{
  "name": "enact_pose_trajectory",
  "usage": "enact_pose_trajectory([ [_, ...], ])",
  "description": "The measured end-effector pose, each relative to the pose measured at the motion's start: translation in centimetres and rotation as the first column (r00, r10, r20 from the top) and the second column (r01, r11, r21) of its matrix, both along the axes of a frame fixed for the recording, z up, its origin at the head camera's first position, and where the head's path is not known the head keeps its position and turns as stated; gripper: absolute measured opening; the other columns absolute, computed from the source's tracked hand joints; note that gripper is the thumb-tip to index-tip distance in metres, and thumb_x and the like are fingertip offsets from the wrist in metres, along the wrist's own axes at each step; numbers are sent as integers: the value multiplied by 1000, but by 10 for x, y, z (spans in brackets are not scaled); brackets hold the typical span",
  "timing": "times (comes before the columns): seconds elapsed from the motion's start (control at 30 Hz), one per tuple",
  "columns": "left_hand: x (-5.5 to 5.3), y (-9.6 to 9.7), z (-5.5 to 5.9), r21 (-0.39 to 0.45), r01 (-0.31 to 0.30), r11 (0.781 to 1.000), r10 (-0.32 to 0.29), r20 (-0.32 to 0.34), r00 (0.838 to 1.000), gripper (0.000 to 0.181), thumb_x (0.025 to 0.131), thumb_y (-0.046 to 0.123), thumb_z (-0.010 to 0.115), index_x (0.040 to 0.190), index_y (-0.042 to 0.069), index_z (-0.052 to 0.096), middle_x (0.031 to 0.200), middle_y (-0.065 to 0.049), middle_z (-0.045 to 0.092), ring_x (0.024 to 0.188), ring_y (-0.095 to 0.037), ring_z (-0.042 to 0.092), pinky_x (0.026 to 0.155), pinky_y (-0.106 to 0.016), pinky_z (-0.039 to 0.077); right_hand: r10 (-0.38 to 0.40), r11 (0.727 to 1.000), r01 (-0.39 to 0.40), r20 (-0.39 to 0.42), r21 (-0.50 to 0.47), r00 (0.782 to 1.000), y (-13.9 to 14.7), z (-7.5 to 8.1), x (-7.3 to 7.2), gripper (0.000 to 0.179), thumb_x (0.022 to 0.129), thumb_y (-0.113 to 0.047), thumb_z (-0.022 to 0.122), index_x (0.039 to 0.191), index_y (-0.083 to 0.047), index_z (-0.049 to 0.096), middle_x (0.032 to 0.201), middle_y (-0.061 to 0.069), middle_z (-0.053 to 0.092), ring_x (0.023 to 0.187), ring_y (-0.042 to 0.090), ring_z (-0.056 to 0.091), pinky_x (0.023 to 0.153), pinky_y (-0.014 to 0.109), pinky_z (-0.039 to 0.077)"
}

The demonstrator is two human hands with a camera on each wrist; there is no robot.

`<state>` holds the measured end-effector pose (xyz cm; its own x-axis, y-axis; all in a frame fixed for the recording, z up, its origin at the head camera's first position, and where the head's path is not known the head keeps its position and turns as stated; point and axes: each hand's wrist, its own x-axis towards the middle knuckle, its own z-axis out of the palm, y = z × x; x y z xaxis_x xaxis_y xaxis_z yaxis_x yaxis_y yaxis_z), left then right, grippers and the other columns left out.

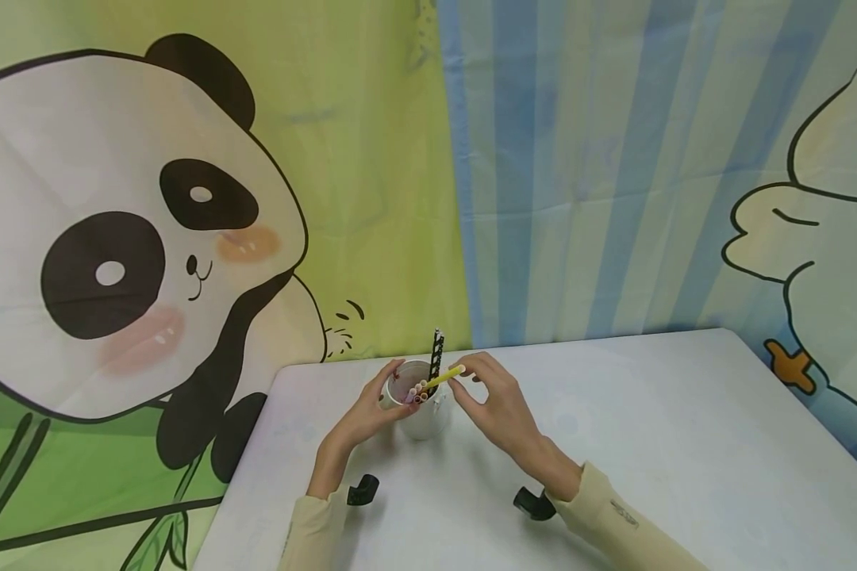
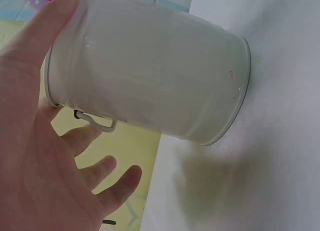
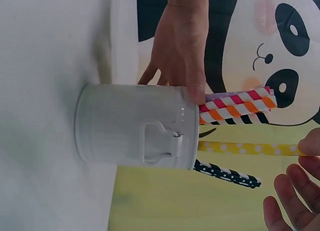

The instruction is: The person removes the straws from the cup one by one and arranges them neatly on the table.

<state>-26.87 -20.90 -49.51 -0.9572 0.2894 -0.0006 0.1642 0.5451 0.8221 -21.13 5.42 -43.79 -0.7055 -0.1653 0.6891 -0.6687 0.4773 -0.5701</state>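
Observation:
A white metal bucket (image 1: 420, 425) with small side handles (image 3: 145, 141) stands on the table. My left hand (image 1: 363, 414) holds it by the rim, thumb over the near edge and the other fingers spread around the far side. Between thumb and fingertips, my right hand (image 1: 498, 406) pinches the upper end of a yellow straw with white dots (image 3: 250, 148). The straw's lower end is hidden inside the bucket. Several striped straws (image 3: 240, 105), pink, orange and black with white, lean out beside the left thumb. Black dotted straws (image 3: 227, 174) stick up at the opposite side of the opening.
The white table (image 1: 657, 428) extends right and toward me. Behind it hangs a curtain (image 1: 564, 174) printed with a panda and blue stripes. A black curved piece (image 1: 363, 490) sits at the left wrist, and another black piece (image 1: 534, 504) at the right wrist.

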Motion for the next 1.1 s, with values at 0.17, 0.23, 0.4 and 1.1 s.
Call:
enact_pose_trajectory([
  [0.17, 0, 0, 0, 7, 5, 1000, -5, 5, 1000, 92, 85, 41, 79, 159, 32, 26, 166, -4, 25, 154, -36, 18, 116, -69, 24, 10, 1000, -9, 9, -25, 1000, 6, 5, 3, 21, 91, -11, 74, 111, -16, 68, 111, -3, 67, 100, 14, 62, 81, 37, 58],
  [0.23, 0, 0, 0, 7, 3, 1000, -3, 7, 1000, 92, 85, 40, 79, 159, 33, 26, 166, -4, 25, 154, -36, 18, 117, -69, 24, 12, 999, -12, 8, -36, 1000, 8, 6, 5, 21, 91, -11, 74, 111, -15, 68, 112, -3, 67, 101, 14, 62, 82, 39, 58],
  [0.4, 0, 0, 0, -6, -4, 1000, 4, 15, 1000, 91, 85, 42, 79, 158, 36, 26, 166, -3, 25, 154, -35, 18, 117, -67, 25, 5, 999, -5, -3, -49, 1000, 12, 11, 7, 22, 91, -11, 74, 111, -16, 68, 111, -4, 67, 103, 11, 62, 81, 36, 59],
  [1.1, 5, 3, 12, 54, 26, 998, -27, 13, 1000, 89, 86, 27, 79, 159, 28, 27, 164, -10, 28, 153, -36, 20, 118, -67, 23, -36, 995, 31, -52, -91, 998, 41, 26, 17, 24, 90, -7, 73, 112, -14, 68, 110, -3, 67, 103, 12, 63, 82, 31, 56],
])
